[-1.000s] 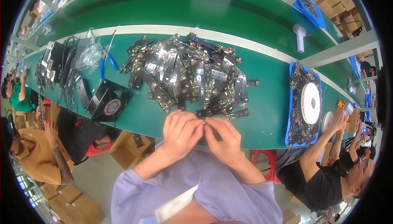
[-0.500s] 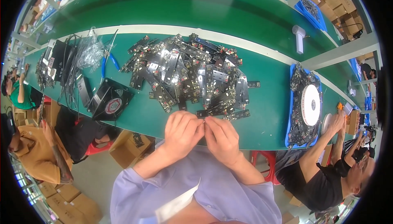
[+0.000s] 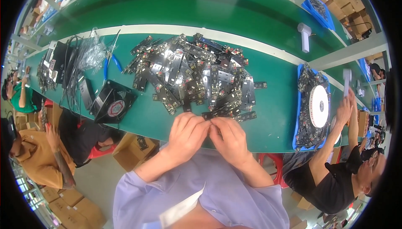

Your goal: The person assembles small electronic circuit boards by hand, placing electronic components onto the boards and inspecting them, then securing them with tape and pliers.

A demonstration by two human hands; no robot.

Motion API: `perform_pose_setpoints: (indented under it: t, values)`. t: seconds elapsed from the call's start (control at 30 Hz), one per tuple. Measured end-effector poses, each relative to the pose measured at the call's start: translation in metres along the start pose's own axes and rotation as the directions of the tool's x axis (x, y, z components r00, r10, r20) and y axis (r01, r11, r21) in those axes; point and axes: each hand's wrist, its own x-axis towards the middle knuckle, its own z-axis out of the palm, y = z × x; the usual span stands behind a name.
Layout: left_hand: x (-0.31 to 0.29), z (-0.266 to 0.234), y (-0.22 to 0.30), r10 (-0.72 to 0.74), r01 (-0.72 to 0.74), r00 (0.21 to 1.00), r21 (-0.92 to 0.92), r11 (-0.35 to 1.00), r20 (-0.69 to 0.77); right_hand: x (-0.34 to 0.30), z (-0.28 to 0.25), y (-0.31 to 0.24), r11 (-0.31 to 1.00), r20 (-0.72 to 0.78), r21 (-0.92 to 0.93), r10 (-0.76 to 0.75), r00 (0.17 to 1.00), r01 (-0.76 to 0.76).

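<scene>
Both of my hands meet at the near edge of the green table (image 3: 274,124), fingertips pinched together. My left hand (image 3: 185,137) and my right hand (image 3: 231,141) are closed on something too small and covered to make out. Just beyond the fingers spreads a heap of narrow black circuit boards (image 3: 194,76), many with small metal and coloured parts. The nearest boards (image 3: 247,116) lie close to my right fingertips.
To the left are a black square fan (image 3: 113,103), blue-handled pliers (image 3: 106,68), black cables and clear plastic bags (image 3: 93,53). On the right, a blue tray (image 3: 297,116) holds more boards and a white reel (image 3: 318,105). Co-workers sit either side. A cardboard box (image 3: 130,151) stands below left.
My hands stay pinched together in nearly the same place, with only slight finger movement. At right, the co-worker's hands have reached farther across the table, near a pale handheld device.
</scene>
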Motion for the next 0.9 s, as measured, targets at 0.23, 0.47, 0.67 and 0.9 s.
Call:
perform_pose_setpoints:
  t: [0.23, 0.47, 0.67, 0.9]
  values:
    - [0.000, 0.000, -0.001, -0.024, 0.024, 1.000, -0.053, 0.998, 0.007, 0.001, 0.002, 0.007, 0.997, -0.001, 0.013, -0.082, 0.997, 0.082]
    - [-0.001, 0.002, -0.003, -0.088, 0.090, 0.995, 0.041, 0.995, -0.045, -0.004, -0.015, -0.005, 0.998, 0.029, -0.027, 0.056, 0.998, -0.055]
    - [-0.012, -0.003, -0.006, -0.080, 0.080, 0.994, 0.003, 0.997, 0.077, -0.014, -0.016, 0.005, 0.999, 0.037, -0.027, -0.034, 0.999, 0.035]
    - [-0.016, -0.004, -0.010, 0.021, -0.025, 0.995, 0.041, 0.999, 0.093, -0.017, -0.019, 0.004, 0.989, 0.025, 0.147, -0.009, 1.000, 0.005]
